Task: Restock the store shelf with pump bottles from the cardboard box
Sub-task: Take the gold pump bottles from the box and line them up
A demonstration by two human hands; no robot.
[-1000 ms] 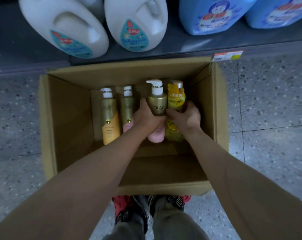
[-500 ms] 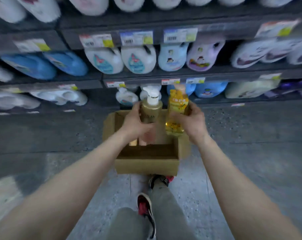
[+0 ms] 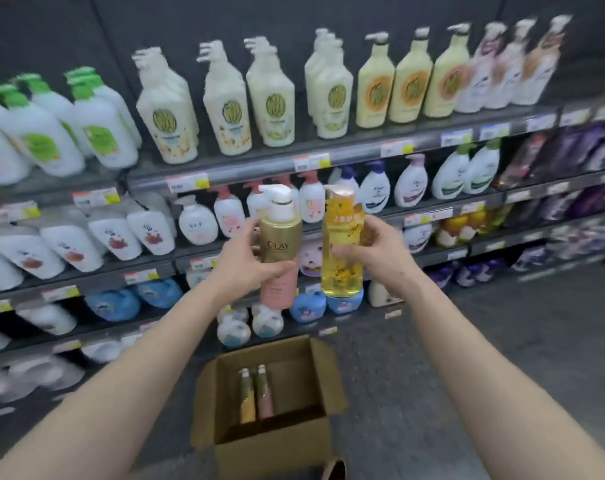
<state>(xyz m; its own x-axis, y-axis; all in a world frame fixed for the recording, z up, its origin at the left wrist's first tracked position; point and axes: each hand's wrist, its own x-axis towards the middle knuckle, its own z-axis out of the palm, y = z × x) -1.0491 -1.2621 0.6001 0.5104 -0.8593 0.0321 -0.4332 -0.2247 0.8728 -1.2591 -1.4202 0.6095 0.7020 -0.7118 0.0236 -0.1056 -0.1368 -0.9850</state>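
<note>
My left hand (image 3: 247, 263) grips a gold-and-pink Olay pump bottle (image 3: 280, 247) with a white pump, held upright at chest height in front of the shelves. Right beside it, my right hand (image 3: 380, 249) holds a clear yellow pump bottle (image 3: 342, 237), also upright. The two bottles are close but apart. Below them on the floor stands the open cardboard box (image 3: 277, 441), with two gold pump bottles (image 3: 256, 396) left lying against its far-left inside wall.
Store shelves (image 3: 329, 157) filled with rows of white, cream, blue and purple bottles rise in front of me, with price tags on their edges. Grey speckled floor (image 3: 502, 341) stretches to the right of the box. A shoe tip (image 3: 335, 469) shows beside the box.
Both hands have lifted the two bottles out of the box and up to shelf height. The view has risen from the box to the shelves as I stood up.
</note>
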